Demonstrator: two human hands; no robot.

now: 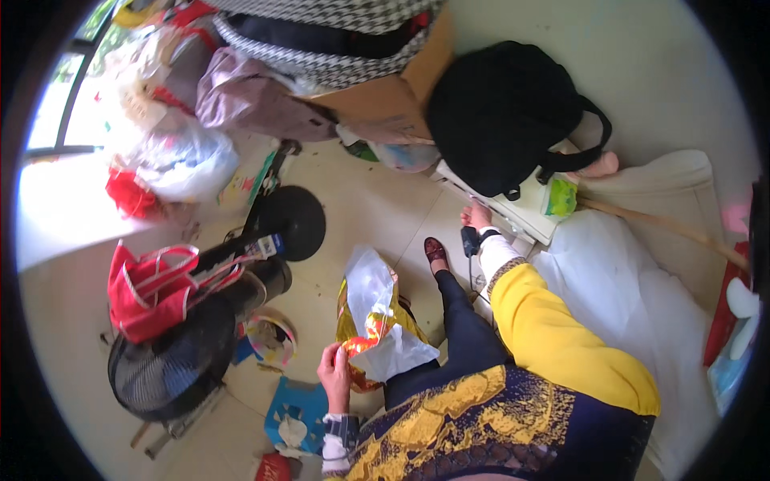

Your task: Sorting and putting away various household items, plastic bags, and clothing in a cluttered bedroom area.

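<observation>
My left hand (334, 374) pinches the rim of a shiny gold and red plastic bag (363, 344). The bag's mouth gapes, and its whitish inner lining (368, 288) shows. It hangs or stands in front of my legs; its bottom is hidden. My right hand (477, 214) reaches forward to the front edge of a low white cabinet (529, 213), with fingertips at what looks like a drawer front. Whether those fingers grip the edge is unclear. A black device with a cable (470, 242) is strapped at my right wrist. On the cabinet sit a black backpack (505, 114) and a green packet (560, 197).
Left stands a black fan (171, 373) with a red cloth bag (147, 294) over it. A blue plastic stool (295, 415) and a roll of tape (271, 338) are on the tiled floor. White sheeting (619, 288) lies right, beneath a wooden stick (656, 223). A cardboard box (373, 105) stands ahead.
</observation>
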